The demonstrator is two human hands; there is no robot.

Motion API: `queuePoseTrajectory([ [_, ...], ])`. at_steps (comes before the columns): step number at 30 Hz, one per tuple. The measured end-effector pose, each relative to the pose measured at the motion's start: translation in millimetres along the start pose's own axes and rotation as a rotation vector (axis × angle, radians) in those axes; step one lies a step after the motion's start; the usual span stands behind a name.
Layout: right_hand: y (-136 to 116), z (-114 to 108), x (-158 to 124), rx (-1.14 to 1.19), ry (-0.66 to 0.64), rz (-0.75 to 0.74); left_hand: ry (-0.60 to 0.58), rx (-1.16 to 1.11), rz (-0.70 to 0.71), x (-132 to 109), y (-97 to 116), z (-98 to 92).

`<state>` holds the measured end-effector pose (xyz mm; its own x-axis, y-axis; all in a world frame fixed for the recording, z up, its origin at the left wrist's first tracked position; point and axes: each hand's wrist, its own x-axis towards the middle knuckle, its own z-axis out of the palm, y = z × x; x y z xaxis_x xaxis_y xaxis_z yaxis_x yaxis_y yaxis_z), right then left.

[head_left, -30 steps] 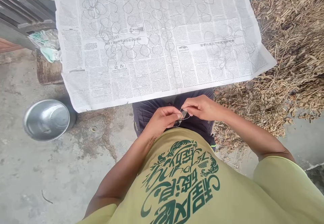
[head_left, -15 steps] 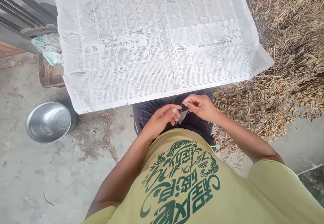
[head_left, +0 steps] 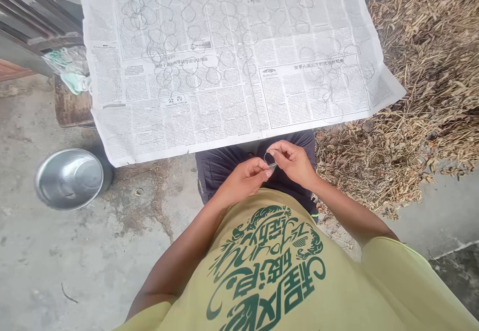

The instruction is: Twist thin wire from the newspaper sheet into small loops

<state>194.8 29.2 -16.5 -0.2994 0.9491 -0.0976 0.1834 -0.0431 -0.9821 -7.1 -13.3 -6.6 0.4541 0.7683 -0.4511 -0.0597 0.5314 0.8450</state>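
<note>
In front of my lap, my left hand [head_left: 249, 177] and my right hand [head_left: 292, 161] come close together, each in a pinch. Between them a thin wire loop [head_left: 265, 156] arches up from the right fingertips toward the left ones. A small pale grey sliver [head_left: 272, 166] shows at the left fingertips; its kind is too small to make out. Just beyond my hands, the newspaper [head_left: 224, 144] is spread out with many thin wire loops [head_left: 213, 77] on it, some bent into figure-eight shapes, others tangled in clusters.
A metal pot [head_left: 69, 178] stands on the concrete floor to the left. Behind it are a worn wooden block [head_left: 69, 109] and a crumpled plastic bag [head_left: 71, 69]. Dry plant stalks [head_left: 422, 71] are heaped to the right. A bent twig [head_left: 69, 293] lies at lower left.
My left fingers, stretched out before, have curled into a pinch. The wire loop has turned between my hands, and the grey piece below it is now mostly hidden.
</note>
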Motion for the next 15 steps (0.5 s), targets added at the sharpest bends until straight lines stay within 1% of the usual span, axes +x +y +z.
queuePoseTrajectory([
  [5,5,17,-5,0.072,0.109,0.062,0.083,-0.078,0.031,1,-6,6.5],
  [8,6,22,-6,0.093,0.131,0.065,0.148,-0.082,0.051,1,-7,10.6],
  [11,4,20,-7,0.127,0.087,0.057,0.184,-0.125,0.076,1,-11,12.2],
  [15,0,11,-9,0.155,-0.014,0.014,0.163,-0.258,0.082,-2,-15,13.1],
])
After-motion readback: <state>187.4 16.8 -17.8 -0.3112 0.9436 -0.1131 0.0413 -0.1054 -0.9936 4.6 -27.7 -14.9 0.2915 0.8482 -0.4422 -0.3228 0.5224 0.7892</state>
